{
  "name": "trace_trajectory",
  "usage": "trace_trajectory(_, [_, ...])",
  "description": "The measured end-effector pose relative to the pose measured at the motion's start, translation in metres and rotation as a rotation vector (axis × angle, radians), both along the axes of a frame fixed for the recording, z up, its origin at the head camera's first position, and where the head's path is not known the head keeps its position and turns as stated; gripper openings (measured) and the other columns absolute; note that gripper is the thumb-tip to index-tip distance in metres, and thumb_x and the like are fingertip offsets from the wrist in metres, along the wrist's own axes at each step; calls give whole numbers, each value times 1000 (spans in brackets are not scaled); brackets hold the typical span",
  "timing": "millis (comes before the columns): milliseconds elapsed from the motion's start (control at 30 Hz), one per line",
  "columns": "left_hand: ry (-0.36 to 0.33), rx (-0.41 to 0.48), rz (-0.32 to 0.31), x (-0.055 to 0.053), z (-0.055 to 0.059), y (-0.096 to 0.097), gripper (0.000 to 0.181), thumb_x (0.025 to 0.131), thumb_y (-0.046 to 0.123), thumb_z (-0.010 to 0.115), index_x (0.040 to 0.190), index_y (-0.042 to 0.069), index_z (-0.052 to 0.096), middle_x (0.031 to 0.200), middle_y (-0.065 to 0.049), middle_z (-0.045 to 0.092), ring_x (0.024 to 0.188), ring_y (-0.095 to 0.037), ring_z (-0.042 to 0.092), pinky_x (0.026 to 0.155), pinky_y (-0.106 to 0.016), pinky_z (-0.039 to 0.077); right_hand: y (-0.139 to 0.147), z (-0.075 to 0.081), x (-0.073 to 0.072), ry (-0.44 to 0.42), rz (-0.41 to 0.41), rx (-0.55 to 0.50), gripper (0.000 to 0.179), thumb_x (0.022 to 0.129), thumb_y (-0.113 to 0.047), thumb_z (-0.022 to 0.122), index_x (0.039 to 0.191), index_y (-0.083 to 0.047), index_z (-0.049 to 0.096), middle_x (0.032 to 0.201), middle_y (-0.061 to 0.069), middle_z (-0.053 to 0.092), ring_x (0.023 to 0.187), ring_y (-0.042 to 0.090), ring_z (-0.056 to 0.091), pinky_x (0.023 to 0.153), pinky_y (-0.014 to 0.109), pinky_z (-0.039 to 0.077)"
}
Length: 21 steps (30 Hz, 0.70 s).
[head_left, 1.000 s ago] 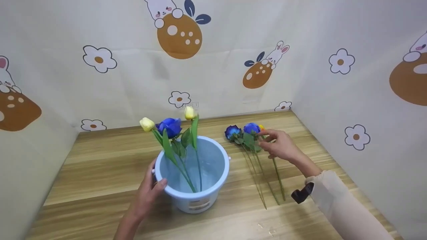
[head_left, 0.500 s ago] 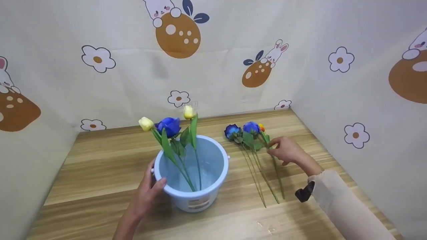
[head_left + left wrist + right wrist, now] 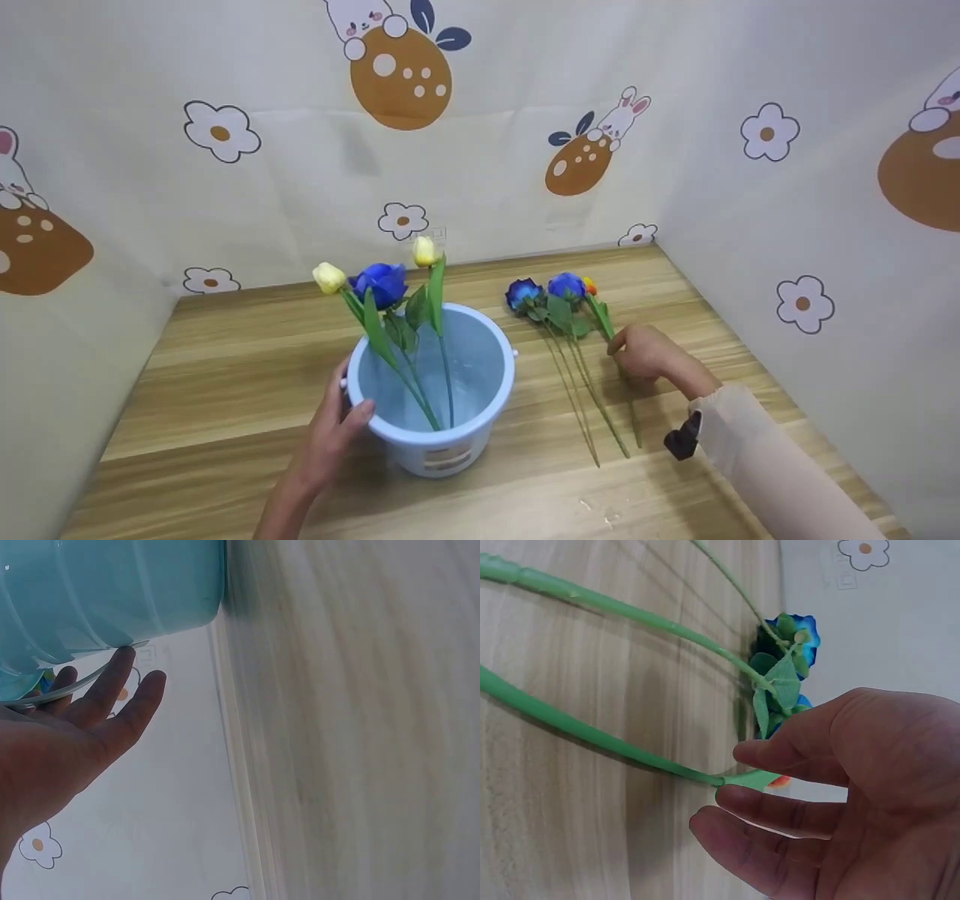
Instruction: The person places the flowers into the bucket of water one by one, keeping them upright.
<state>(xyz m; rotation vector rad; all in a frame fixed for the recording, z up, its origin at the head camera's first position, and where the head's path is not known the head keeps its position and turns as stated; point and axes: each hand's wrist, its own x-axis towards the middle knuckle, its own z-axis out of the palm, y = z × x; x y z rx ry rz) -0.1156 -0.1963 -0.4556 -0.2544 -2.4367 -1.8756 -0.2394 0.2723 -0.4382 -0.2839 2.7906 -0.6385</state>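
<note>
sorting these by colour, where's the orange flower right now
In the head view, the orange flower lies on the table, right of the bucket and just right of the nearest blue flower, with the right hand at its stem.

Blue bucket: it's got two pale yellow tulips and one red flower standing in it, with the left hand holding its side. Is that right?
Not quite. The flower between the two pale yellow tulips is blue, not red, as the head view shows. The blue bucket does have those three in it, with the left hand holding its side.
</note>
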Motion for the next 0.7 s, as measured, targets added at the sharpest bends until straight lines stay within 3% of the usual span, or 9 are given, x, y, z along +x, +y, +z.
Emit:
trace_trajectory(133, [-7,5,-1,0,1,0,72,105,23,53,168,14,20,171,-22,28,153,-41,37,122,-55,33,-1,-5,0,25,25,50,39,85,-2,55,118,6,76,98,19,74,64,19,59,51,25,43])
trace_trajectory(333, [-17,14,-7,-1,2,1,72,106,25,53,169,16,20,172,-21,26,155,-44,34,123,-58,33,-2,-10,0,61,22,78,33,84,-2,59,109,5,79,95,17,75,80,27,63,66,32,51])
trace_trajectory(533, [-11,37,-13,-2,2,1,71,106,25,52,169,18,19,173,-20,24,155,-44,33,123,-58,34,-1,-13,0,137,35,92,20,87,-4,59,85,-1,78,75,5,67,69,21,56,63,32,48])
trace_trajectory(700, [39,19,-4,-1,-1,2,71,105,20,52,168,12,22,171,-22,29,152,-41,37,121,-55,37,0,-19,2,151,5,75,24,88,-6,60,67,-7,70,59,-4,55,58,16,50,56,28,41])
